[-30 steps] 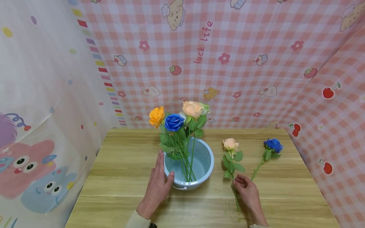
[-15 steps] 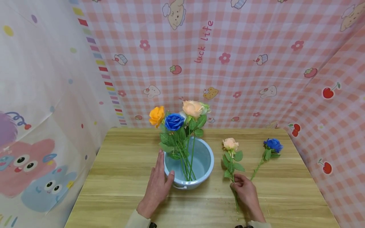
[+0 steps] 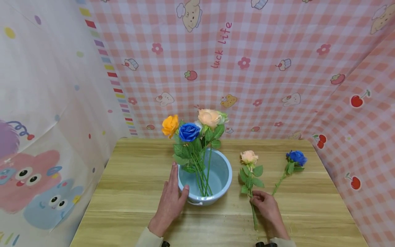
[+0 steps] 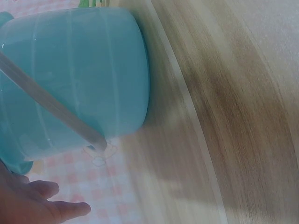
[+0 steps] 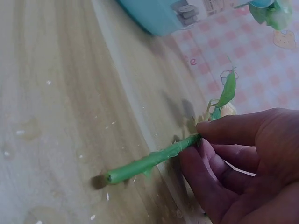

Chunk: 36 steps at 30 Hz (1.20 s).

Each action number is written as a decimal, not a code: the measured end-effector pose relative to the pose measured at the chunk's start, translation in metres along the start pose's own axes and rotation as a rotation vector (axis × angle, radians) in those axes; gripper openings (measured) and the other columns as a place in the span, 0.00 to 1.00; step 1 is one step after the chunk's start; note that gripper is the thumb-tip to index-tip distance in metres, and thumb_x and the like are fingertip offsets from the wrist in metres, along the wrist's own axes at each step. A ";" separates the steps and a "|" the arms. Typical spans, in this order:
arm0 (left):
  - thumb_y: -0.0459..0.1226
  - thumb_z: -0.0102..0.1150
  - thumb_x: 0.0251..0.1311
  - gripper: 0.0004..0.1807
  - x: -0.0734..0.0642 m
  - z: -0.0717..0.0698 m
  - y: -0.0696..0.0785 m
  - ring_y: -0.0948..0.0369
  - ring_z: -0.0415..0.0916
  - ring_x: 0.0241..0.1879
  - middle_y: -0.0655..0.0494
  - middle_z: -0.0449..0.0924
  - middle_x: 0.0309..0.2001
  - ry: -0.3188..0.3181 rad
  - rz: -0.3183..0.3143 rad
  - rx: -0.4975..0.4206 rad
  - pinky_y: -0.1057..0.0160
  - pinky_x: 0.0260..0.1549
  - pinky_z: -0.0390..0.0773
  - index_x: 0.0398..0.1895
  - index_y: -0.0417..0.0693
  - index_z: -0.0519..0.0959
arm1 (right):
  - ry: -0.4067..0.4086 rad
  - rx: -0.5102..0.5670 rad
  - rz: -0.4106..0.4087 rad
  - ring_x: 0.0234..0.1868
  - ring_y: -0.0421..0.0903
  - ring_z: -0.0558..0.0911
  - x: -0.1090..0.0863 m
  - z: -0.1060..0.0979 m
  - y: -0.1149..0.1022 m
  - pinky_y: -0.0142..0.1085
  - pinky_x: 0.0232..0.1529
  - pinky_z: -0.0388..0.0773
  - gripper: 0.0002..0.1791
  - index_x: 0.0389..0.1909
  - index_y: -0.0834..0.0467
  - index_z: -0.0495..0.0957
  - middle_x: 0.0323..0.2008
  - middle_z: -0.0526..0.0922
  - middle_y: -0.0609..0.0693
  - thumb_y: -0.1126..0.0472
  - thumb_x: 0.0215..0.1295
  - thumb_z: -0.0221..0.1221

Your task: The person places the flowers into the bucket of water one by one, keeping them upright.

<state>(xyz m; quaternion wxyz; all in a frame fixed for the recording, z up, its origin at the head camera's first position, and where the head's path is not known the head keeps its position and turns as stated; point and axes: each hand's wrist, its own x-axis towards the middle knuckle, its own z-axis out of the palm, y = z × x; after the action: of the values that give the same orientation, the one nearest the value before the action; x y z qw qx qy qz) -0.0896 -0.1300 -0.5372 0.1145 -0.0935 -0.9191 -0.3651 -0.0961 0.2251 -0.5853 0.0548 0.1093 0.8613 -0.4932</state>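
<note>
My right hand (image 3: 267,207) pinches the green stem of a peach rose (image 3: 249,157) between thumb and fingers. In the right wrist view the cut end of its stem (image 5: 140,165) points away from the hand, just over the table. With fingers straight, my left hand (image 3: 170,202) rests against the left side of a light blue bucket (image 3: 227,178). Inside the bucket stand an orange rose (image 3: 170,126), a blue rose (image 3: 189,132) and a larger peach rose (image 3: 210,117), leaning back, with paler blooms partly hidden behind. The bucket's handle (image 4: 56,107) hangs down its side.
Another blue rose (image 3: 297,157) lies on the wooden table (image 3: 132,178) to the right, its stem slanting toward my right hand. Water drops and small bits lie near the front. Behind the table hangs a checked cloth (image 3: 216,82).
My right thumb and fingers have closed on the peach rose's stem, and its lower end has shifted slightly left. The left hand and the bucket have stayed in place.
</note>
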 end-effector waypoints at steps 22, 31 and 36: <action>0.49 0.48 0.76 0.44 0.000 -0.001 0.001 0.45 0.49 0.80 0.48 0.40 0.84 -0.003 -0.004 0.002 0.26 0.67 0.59 0.85 0.43 0.40 | -0.001 0.193 0.035 0.39 0.43 0.82 -0.009 -0.004 -0.012 0.30 0.37 0.83 0.21 0.60 0.75 0.75 0.43 0.83 0.59 0.72 0.68 0.61; 0.49 0.48 0.76 0.44 0.000 -0.001 0.001 0.45 0.49 0.80 0.47 0.41 0.84 -0.001 -0.001 0.006 0.26 0.67 0.59 0.85 0.43 0.40 | 0.003 0.271 0.037 0.42 0.45 0.84 -0.012 -0.006 -0.018 0.32 0.42 0.85 0.21 0.61 0.75 0.74 0.46 0.81 0.61 0.72 0.69 0.59; 0.49 0.48 0.76 0.44 0.000 -0.001 0.000 0.45 0.49 0.80 0.47 0.40 0.84 -0.002 0.000 0.009 0.27 0.67 0.59 0.85 0.43 0.40 | 0.011 0.288 0.028 0.42 0.43 0.84 -0.013 -0.007 -0.022 0.33 0.43 0.86 0.21 0.61 0.75 0.74 0.48 0.80 0.63 0.72 0.69 0.60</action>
<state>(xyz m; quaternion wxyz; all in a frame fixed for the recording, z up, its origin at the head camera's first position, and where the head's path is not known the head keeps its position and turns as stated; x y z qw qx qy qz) -0.0891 -0.1303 -0.5363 0.1140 -0.0932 -0.9208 -0.3612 -0.0885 0.2186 -0.5601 0.0407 0.1310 0.7802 -0.6103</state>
